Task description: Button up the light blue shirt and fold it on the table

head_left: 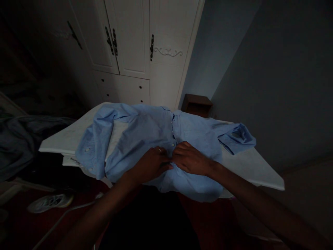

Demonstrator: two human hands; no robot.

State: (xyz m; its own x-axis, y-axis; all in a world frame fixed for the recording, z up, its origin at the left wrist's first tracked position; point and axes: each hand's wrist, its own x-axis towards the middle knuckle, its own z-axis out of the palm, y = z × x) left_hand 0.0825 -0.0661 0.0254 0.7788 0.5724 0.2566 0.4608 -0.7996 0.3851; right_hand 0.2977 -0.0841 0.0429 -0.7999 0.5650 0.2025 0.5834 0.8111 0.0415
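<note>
A light blue button-up shirt [151, 128] lies spread out, front up, across a white board [260, 170]. Its collar points to the far side and its sleeves reach out left and right. Both hands meet at the front placket, just below a visible white button [173, 144]. My left hand [156, 163], with a ring on one finger, pinches the fabric from the left. From the right, my right hand [189, 158] grips the placket edge with bent fingers. Whatever button lies between the fingertips is hidden.
Behind the board stands a white wardrobe [130, 41] with dark handles. A small brown cabinet [197, 102] sits at the far wall. Dark clothing [20, 142] is piled at left. A shoe [50, 203] and a pale cable [65, 213] lie on the red floor.
</note>
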